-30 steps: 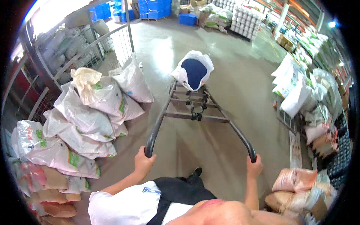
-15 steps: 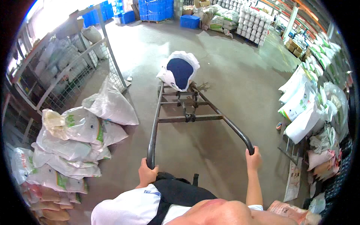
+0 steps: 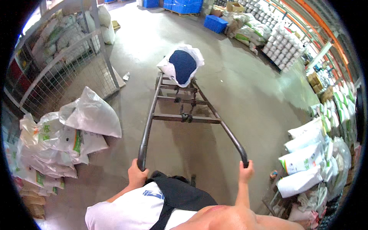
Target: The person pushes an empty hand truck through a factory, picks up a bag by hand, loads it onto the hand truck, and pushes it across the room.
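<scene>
Both my hands hold the handles of a dark metal hand truck (image 3: pixel 186 118), which leans toward me with its far end low to the floor. My left hand (image 3: pixel 137 175) is wrapped round the left handle, and my right hand (image 3: pixel 246 171) grips the curved end of the right one. At the far end sits an open white sack (image 3: pixel 163 64) filled with dark blue material (image 3: pixel 183 66), its top edge folded outward. Dark cord or strap (image 3: pixel 185 116) is knotted around the truck's crossbars. The wheels cannot be made out.
Stacked white sacks (image 3: pixel 94 114) lie at left, beside a wire-mesh gate (image 3: pixel 73 73). More white sacks (image 3: pixel 306 157) line the right, near a small tape roll (image 3: pixel 273 174). Beyond are a blue crate (image 3: pixel 216 23), blue bins (image 3: pixel 184 6) and stacked white cones (image 3: pixel 283 50).
I have moved forward and turned somewhat left with the hand truck. The sacks at left slid toward the picture's edge, and the far stacks shifted right. Both hands keep their grip.
</scene>
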A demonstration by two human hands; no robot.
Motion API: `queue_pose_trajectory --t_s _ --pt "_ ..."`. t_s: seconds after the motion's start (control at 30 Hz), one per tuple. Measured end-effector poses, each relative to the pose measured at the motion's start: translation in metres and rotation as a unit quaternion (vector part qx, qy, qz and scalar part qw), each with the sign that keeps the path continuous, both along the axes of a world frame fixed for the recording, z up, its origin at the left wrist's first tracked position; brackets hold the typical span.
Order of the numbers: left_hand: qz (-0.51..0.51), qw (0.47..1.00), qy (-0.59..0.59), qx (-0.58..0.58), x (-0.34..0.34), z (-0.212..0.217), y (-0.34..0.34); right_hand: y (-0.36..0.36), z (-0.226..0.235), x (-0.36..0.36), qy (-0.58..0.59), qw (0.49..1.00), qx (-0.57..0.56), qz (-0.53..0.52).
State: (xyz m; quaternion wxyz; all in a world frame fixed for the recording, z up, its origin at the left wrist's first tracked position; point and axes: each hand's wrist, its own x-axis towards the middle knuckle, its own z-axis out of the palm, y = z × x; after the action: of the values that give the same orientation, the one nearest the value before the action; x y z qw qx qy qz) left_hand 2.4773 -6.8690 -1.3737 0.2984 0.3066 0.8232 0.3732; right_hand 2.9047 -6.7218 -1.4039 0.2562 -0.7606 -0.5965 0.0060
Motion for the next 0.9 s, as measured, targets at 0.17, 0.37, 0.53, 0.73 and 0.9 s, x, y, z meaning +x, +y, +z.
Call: queue_pose_trajectory --t_s 0.17,0.37,0.53,0.73,0.9 --pt "0.049 0.996 -0.072 0.005 -0.004 0.035 0.121 0.143 0.021 -0.013 0.010 0.999 -0.002 0.052" --pt "0.071 0.993 -0.097 0.018 -0.015 0.048 0.256 0.302 0.039 -0.042 -0.014 0.997 0.018 0.078" --pt "0.097 0.993 -0.070 -0.013 -0.026 0.043 0.362 0.437 0.044 -0.074 -0.022 0.996 -0.015 0.086" --pt "0.124 0.979 -0.151 0.057 -0.066 0.032 0.488 0.579 0.026 -0.117 -0.008 0.989 0.025 0.143" --pt "0.138 0.977 -0.153 0.048 -0.107 0.026 0.574 0.679 0.019 -0.166 0.016 0.985 0.028 0.167"
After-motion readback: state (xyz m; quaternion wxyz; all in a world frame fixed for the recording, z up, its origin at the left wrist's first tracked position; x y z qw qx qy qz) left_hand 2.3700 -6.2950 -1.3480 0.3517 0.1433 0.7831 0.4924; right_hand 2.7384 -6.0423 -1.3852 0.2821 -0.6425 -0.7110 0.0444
